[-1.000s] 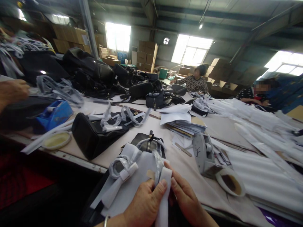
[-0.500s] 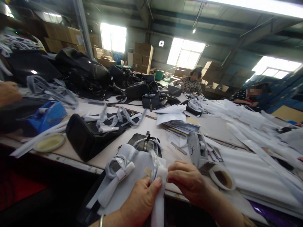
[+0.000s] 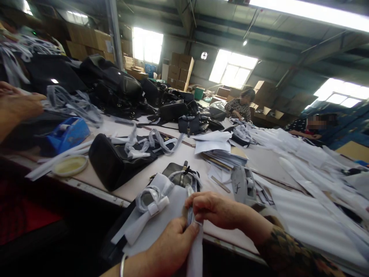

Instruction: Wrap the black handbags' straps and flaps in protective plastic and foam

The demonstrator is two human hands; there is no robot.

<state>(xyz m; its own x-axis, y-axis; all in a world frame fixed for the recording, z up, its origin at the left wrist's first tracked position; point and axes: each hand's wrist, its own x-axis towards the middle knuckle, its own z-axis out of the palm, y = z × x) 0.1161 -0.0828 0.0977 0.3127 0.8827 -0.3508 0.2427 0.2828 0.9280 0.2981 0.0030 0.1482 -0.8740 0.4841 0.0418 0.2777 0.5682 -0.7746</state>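
A dark backpack (image 3: pixel 177 176) lies at the table's front edge, a white foam sheet (image 3: pixel 168 215) over it. On its left side rests a strap bundled in clear film and white foam (image 3: pixel 148 200). My left hand (image 3: pixel 173 242) is closed around the right-hand strap (image 3: pixel 194 256), which is wrapped in white foam, thumb pressed on top. Just above that thumb, my right hand (image 3: pixel 215 209) pinches the same strap, fingers bent over its film-covered part. The fingertips of my right hand are partly hidden.
Left of the backpack are another black bag (image 3: pixel 108 161), a tape roll (image 3: pixel 70 166) and a blue tape dispenser (image 3: pixel 69 134). A grey dispenser (image 3: pixel 242 184), paper stack (image 3: pixel 216 144) and foam sheets (image 3: pixel 314 215) lie right. A co-worker's hand (image 3: pixel 20 105) is at far left.
My right hand has moved left and over the strap, from beside it to pinching it above my left thumb. My left hand keeps its grip. The view has shifted slightly.
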